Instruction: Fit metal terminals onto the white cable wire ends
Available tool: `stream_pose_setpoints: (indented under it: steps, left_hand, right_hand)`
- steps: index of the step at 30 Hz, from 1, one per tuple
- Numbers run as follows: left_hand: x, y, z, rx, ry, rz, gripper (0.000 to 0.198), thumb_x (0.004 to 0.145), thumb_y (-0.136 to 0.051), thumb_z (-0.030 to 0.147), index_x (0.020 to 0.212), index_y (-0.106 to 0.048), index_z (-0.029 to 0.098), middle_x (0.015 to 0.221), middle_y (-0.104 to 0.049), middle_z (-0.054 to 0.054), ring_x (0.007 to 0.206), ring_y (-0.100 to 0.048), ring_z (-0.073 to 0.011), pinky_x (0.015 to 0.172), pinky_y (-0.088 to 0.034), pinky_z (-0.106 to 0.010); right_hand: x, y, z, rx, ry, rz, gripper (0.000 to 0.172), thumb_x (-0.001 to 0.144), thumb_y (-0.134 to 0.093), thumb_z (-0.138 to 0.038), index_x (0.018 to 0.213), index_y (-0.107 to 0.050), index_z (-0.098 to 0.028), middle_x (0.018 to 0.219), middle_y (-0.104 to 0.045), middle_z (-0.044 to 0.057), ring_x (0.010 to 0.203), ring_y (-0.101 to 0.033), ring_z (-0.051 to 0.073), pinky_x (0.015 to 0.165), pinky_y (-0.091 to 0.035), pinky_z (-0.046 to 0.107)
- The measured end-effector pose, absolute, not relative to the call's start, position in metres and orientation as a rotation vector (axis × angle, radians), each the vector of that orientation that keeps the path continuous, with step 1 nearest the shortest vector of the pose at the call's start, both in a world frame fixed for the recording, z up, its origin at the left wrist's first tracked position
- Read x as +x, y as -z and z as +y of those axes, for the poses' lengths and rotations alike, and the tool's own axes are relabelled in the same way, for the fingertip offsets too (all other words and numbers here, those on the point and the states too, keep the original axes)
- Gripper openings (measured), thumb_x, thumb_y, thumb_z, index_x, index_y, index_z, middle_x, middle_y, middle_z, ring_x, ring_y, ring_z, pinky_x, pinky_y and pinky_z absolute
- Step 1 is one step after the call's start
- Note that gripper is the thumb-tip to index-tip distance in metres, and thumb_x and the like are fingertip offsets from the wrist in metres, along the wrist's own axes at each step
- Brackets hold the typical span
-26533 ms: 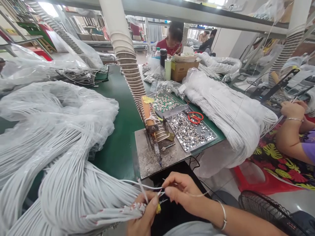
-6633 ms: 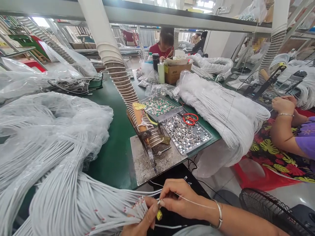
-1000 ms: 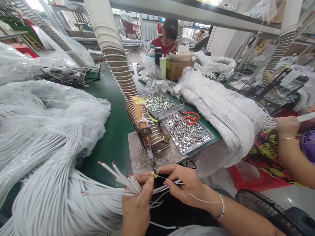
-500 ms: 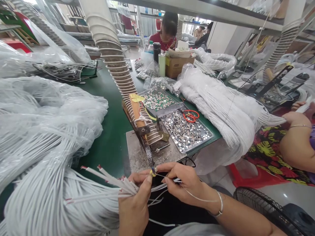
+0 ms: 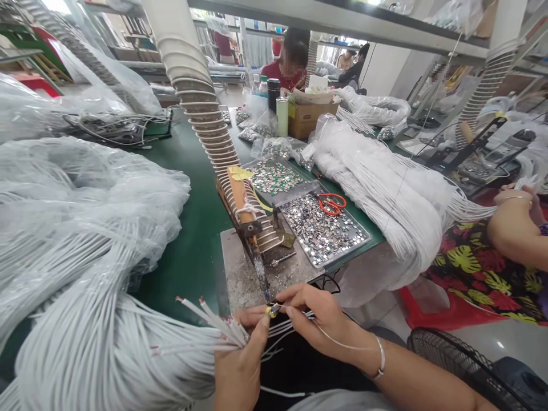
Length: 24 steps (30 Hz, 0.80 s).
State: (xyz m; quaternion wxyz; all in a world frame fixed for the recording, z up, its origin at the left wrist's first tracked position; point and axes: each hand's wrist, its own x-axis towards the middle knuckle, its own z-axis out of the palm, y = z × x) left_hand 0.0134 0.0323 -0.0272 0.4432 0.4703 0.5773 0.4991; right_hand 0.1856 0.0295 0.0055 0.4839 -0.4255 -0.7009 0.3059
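My left hand point(image 5: 242, 357) is closed round several white cables point(image 5: 229, 331) with stripped reddish ends. Its thumb and fingertips also pinch a small metal connector point(image 5: 273, 310) with a yellow part at one side. My right hand point(image 5: 314, 317) is closed, pinching thin solder wire point(image 5: 342, 344) that trails back across the wrist. Its fingertips are right beside the connector. Just above the connector, the tip of a clamped soldering iron point(image 5: 261, 274) points down; whether they touch I cannot tell.
A large bundle of white cables point(image 5: 107, 342) fills the left. Trays of metal connectors point(image 5: 321, 228) and small green boards point(image 5: 276, 176) lie beyond the iron, with red-handled scissors point(image 5: 331, 204) on top. A ribbed duct point(image 5: 201, 108) hangs overhead. A fan point(image 5: 445, 354) and a co-worker's arm point(image 5: 514, 234) are right.
My left hand with the cables and connector has shifted slightly right and down from the iron tip. The right fingertips are closer to the connector. The co-worker's hands at right have moved.
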Motion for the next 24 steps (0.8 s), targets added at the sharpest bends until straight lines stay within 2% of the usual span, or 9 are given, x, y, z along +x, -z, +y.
stream_pose_setpoints:
  steps: [4, 8, 9, 11, 12, 14, 16, 21, 24]
  left_hand:
    - [0.004, 0.034, 0.026, 1.199, -1.094, 1.334, 0.027, 0.080, -0.073, 0.045, 0.069, -0.073, 0.020, 0.071, -0.072, -0.004, 0.073, -0.067, -0.0229, 0.081, -0.052, -0.036]
    - [-0.014, 0.040, 0.014, 0.972, -1.061, 1.316, 0.037, 0.085, -0.066, 0.056, 0.076, -0.072, 0.020, 0.078, -0.075, -0.004, 0.085, -0.068, -0.0226, 0.091, -0.048, -0.035]
    - [-0.018, 0.040, 0.010, 0.854, -1.116, 1.273, 0.039, 0.086, -0.064, 0.058, 0.077, -0.071, 0.021, 0.076, -0.074, -0.003, 0.081, -0.068, -0.0208, 0.086, -0.050, -0.033]
    - [-0.026, 0.038, 0.003, 0.672, -1.217, 1.161, 0.039, 0.086, -0.064, 0.058, 0.072, -0.064, 0.022, 0.054, -0.062, 0.003, 0.056, -0.058, -0.0138, 0.066, -0.050, -0.027]
    - [-0.029, 0.037, -0.001, 0.638, -1.237, 1.119, 0.036, 0.084, -0.068, 0.055, 0.071, -0.061, 0.022, 0.046, -0.052, 0.007, 0.046, -0.047, -0.0105, 0.056, -0.045, -0.024]
    - [-0.032, 0.034, -0.006, 0.647, -1.231, 1.096, 0.030, 0.075, -0.081, 0.045, 0.075, -0.061, 0.022, 0.044, -0.045, 0.011, 0.042, -0.035, -0.0074, 0.048, -0.035, -0.020]
    - [-0.033, 0.032, -0.009, 0.698, -1.160, 1.126, 0.035, 0.067, -0.089, 0.035, 0.088, -0.064, 0.021, 0.049, -0.047, 0.011, 0.047, -0.037, -0.0071, 0.050, -0.033, -0.019]
    - [-0.026, 0.036, -0.006, 0.915, -0.947, 1.213, 0.051, 0.070, -0.083, 0.031, 0.115, -0.064, 0.020, 0.053, -0.040, 0.012, 0.049, -0.039, -0.0093, 0.055, -0.037, -0.023]
    - [-0.020, 0.042, -0.001, 1.082, -1.001, 1.313, 0.049, 0.069, -0.076, 0.026, 0.117, -0.069, 0.021, 0.069, -0.061, 0.003, 0.067, -0.060, -0.0178, 0.073, -0.050, -0.031]
  right_hand:
    - [0.175, 0.000, 0.029, -1.103, -0.759, -1.726, 0.013, 0.095, -0.052, -0.021, 0.083, -0.056, -0.020, 0.081, -0.066, 0.004, 0.072, -0.064, 0.014, 0.068, -0.051, 0.024]
    - [0.179, 0.005, 0.025, -1.196, -0.644, -1.792, 0.017, 0.097, -0.047, -0.021, 0.080, -0.051, -0.021, 0.080, -0.063, 0.004, 0.069, -0.060, 0.014, 0.065, -0.048, 0.024]
    - [0.184, 0.007, 0.023, -1.249, -0.600, -1.842, 0.018, 0.097, -0.046, -0.021, 0.079, -0.049, -0.021, 0.079, -0.062, 0.003, 0.068, -0.060, 0.014, 0.064, -0.047, 0.024]
    - [0.198, 0.012, 0.021, -1.398, -0.520, -2.019, 0.020, 0.096, -0.046, -0.017, 0.077, -0.047, -0.022, 0.073, -0.059, 0.002, 0.062, -0.057, 0.015, 0.060, -0.043, 0.025]
    - [0.205, 0.015, 0.020, -1.486, -0.496, -2.140, 0.020, 0.095, -0.048, -0.014, 0.076, -0.047, -0.022, 0.070, -0.058, 0.001, 0.058, -0.056, 0.015, 0.057, -0.041, 0.025]
    - [0.216, 0.018, 0.018, -1.630, -0.497, -2.336, 0.020, 0.091, -0.049, -0.007, 0.077, -0.049, -0.021, 0.064, -0.057, 0.000, 0.054, -0.055, 0.016, 0.054, -0.038, 0.025]
    - [0.217, 0.016, 0.015, -1.630, -0.540, -2.401, 0.019, 0.089, -0.047, -0.003, 0.083, -0.053, -0.020, 0.067, -0.061, 0.001, 0.057, -0.058, 0.016, 0.056, -0.040, 0.025]
    - [0.175, 0.000, 0.004, -1.063, -0.674, -2.290, 0.022, 0.086, -0.047, -0.006, 0.097, -0.061, -0.019, 0.089, -0.068, 0.006, 0.081, -0.065, 0.018, 0.072, -0.049, 0.025]
    - [0.145, -0.003, 0.005, -0.974, -0.690, -2.192, 0.011, 0.089, -0.053, -0.016, 0.094, -0.063, -0.018, 0.088, -0.069, 0.006, 0.081, -0.065, 0.019, 0.073, -0.051, 0.027]
